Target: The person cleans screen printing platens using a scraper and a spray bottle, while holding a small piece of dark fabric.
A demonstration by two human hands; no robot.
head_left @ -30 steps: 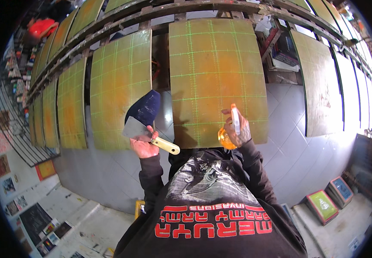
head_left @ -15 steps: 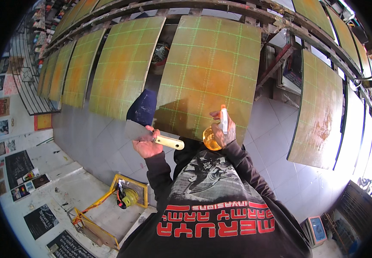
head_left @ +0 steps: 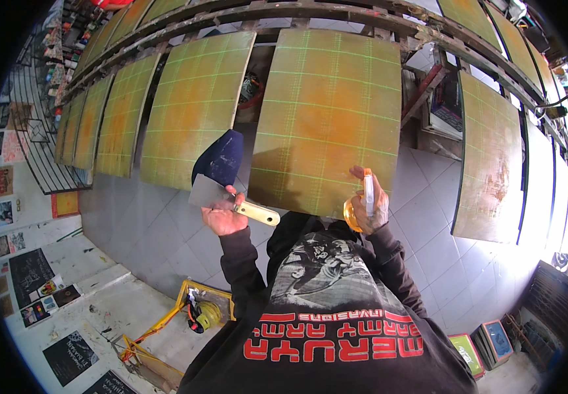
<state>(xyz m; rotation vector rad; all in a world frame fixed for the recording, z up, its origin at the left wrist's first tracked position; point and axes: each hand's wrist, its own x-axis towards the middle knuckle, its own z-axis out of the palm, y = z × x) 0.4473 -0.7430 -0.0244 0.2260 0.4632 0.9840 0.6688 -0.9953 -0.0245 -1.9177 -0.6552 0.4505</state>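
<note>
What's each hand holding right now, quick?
Left hand: holding a scraper, dark blue cloth by its blade.
Right hand: holding an orange spray bottle.

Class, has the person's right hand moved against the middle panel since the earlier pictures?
Yes, rightward: the right hand now appears closer to the right edge of the middle panel than before.

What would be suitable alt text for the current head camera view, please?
A person's left hand holds a wide-bladed scraper, a dark blue item just beyond it, while the right hand holds an orange spray bottle. Ahead lie several yellowish boards gridded in green.
</note>
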